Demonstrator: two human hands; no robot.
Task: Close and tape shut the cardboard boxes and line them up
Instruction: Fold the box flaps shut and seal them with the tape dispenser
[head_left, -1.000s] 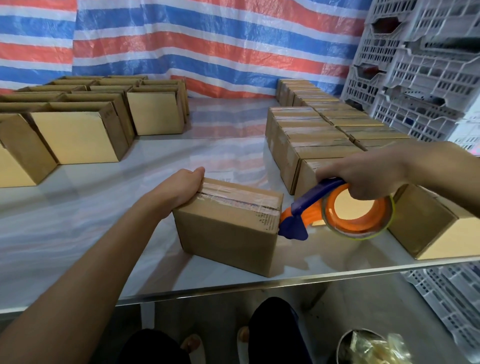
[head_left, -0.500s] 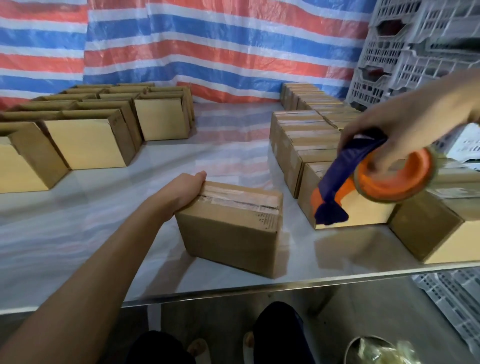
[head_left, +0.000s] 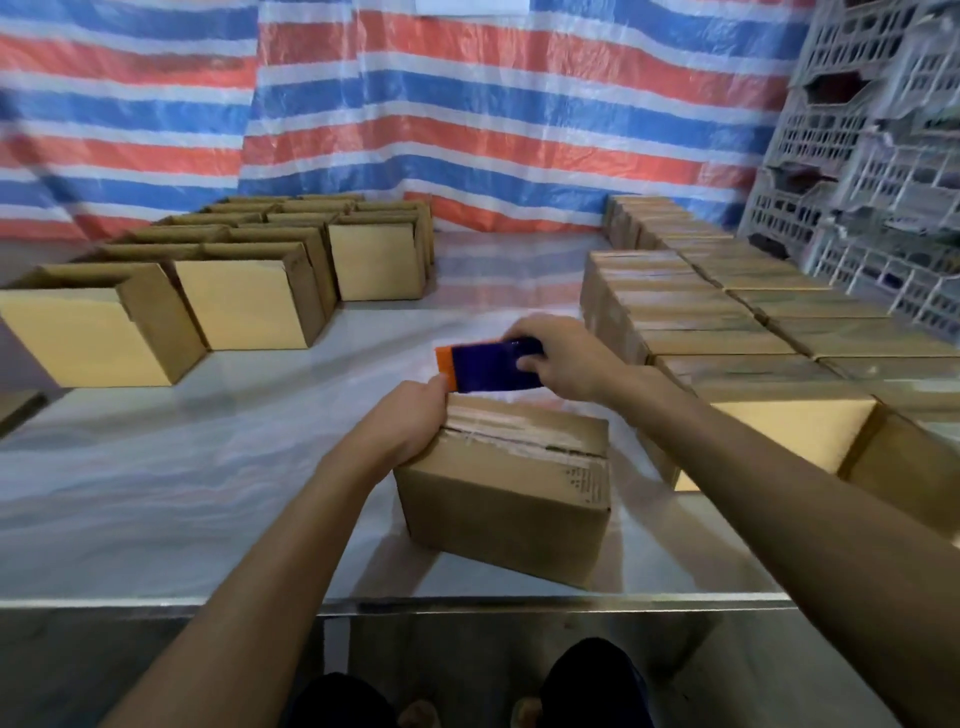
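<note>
Left hand (head_left: 410, 423): laid on the left end of the brown rectangular cardboard box (head_left: 511, 499). Its fingers are curled over the far upper edge and clamped on the cardboard.

Right hand (head_left: 566, 358): held above the far edge of the box. Its fingers are wrapped tightly round the purple and orange plastic tape dispenser (head_left: 485, 366).

Tape dispenser: its orange end is seen just beyond the left fingertips. Whether contact is made there cannot be told. The tape roll is hidden by the right hand.

Box: its flaps are closed. A strip of clear tape (head_left: 524, 434) runs along the top seam, from beside the left fingers towards the right. The box is set below the right fingers, near the front edge of the glossy white table (head_left: 156, 493).

Open boxes: a group of open-topped brown cardboard boxes (head_left: 249, 301) is seen well apart from the left fingers, to their left and beyond.

Closed boxes: rows of closed brown cardboard boxes (head_left: 727, 332) are packed against one another to the right of the right fingers. The nearest one is just beside the handled box.

Backdrop: a red, blue and white striped tarpaulin (head_left: 467, 130) is hung beyond all the fingers. Grey plastic lattice crates (head_left: 857, 156) are stacked at the far right.
</note>
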